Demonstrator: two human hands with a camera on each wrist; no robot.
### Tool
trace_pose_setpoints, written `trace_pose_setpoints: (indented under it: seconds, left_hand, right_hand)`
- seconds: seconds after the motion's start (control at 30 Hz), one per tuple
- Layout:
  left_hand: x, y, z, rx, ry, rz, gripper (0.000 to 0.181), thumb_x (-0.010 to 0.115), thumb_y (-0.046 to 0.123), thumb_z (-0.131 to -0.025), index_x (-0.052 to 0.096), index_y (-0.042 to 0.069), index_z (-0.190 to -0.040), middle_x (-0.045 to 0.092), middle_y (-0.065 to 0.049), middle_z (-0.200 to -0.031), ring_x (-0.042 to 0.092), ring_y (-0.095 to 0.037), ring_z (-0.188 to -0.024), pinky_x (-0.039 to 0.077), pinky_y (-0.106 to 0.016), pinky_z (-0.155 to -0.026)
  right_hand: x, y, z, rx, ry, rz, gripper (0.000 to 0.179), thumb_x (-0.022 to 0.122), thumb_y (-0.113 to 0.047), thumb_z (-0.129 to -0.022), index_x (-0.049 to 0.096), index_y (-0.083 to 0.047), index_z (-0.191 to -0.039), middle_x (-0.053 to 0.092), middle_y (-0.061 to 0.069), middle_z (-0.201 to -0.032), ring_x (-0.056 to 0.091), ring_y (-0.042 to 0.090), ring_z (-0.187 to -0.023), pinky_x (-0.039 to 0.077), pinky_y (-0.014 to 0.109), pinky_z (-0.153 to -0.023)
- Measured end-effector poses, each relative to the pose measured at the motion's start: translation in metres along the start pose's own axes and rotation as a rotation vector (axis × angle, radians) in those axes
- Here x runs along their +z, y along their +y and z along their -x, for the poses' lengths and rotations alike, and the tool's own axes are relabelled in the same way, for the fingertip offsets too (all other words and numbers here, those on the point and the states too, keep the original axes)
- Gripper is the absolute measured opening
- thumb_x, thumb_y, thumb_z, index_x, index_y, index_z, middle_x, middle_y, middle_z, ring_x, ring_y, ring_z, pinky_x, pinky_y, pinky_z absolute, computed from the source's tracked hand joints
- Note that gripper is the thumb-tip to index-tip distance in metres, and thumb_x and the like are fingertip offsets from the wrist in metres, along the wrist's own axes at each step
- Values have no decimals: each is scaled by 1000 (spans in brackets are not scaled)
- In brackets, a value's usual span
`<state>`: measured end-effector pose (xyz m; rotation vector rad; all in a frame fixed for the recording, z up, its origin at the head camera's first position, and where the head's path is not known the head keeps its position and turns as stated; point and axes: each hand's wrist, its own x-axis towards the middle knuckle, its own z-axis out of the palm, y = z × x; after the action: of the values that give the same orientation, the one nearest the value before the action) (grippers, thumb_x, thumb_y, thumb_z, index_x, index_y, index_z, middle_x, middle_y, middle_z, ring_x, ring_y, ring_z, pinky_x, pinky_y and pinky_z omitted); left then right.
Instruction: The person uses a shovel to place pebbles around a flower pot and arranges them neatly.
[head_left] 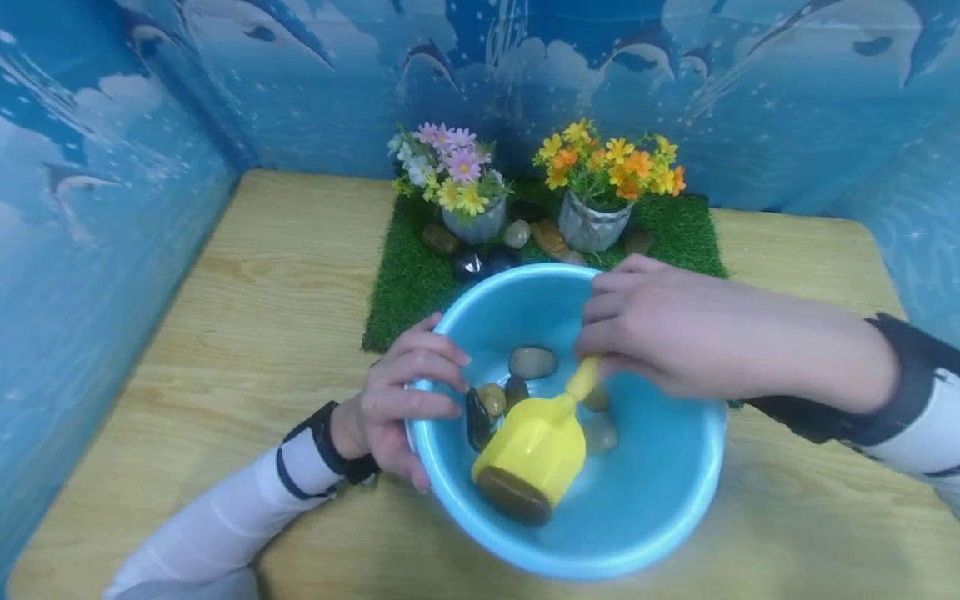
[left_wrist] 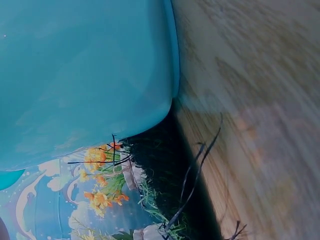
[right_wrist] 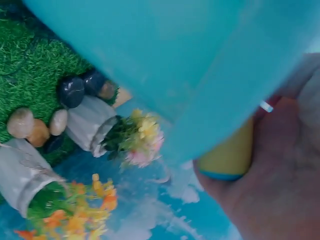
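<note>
A light blue basin (head_left: 708, 492) stands on the table with several stones inside, among them a grey stone (head_left: 533, 362) and a dark stone (head_left: 477, 419). My left hand (head_left: 405, 400) grips its left rim, fingers over the inside and thumb outside. With my right hand (head_left: 652, 321) I hold a yellow scoop (head_left: 543, 429) by its handle, tilted down inside the basin. A flat brown stone (head_left: 513, 496) sits at the scoop's mouth. The left wrist view shows mainly the basin's outer wall (left_wrist: 85, 75). In the right wrist view the basin partly hides the yellow handle (right_wrist: 230, 152).
Behind the basin lies a green grass mat (head_left: 397, 283). On it stand a pot of pink and yellow flowers (head_left: 476, 218), a pot of orange flowers (head_left: 592, 223) and several stones. A dolphin-print curtain (head_left: 337, 100) hangs behind the wooden table (head_left: 247, 333).
</note>
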<state>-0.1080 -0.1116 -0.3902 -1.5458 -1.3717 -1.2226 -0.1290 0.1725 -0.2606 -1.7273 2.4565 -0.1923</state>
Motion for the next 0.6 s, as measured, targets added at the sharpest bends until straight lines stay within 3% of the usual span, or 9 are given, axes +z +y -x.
trace_pose_setpoints:
  seconds: [0.23, 0.47, 0.6]
  left_hand:
    - [2, 0, 4, -13, 24, 11, 56, 56, 61, -94, 65, 6, -87, 65, -15, -90, 57, -35, -96, 30, -57, -113]
    - [2, 1, 4, -19, 14, 14, 57, 55, 63, -94, 63, 7, -88, 63, -15, -92, 56, -34, -100, 28, -55, -114]
    - [2, 1, 1, -12, 22, 21, 56, 55, 62, -94, 63, 7, -88, 63, -15, -90, 56, -34, -99, 27, -53, -115]
  right_hand:
    - [-10, 14, 14, 17, 94, -155, 13, 66, -26, -97, 67, -33, -108, 60, -27, -101, 52, -2, -94, 40, 35, -89]
    - [-21, 21, 35, 72, 109, -128, 26, 68, -16, -95, 67, -36, -112, 57, -31, -103, 47, -6, -94, 44, 22, -77]
    - [-26, 28, 55, 174, 117, -103, 34, 72, -11, -91, 67, -37, -111, 58, -31, -101, 50, -6, -89, 50, 23, -69]
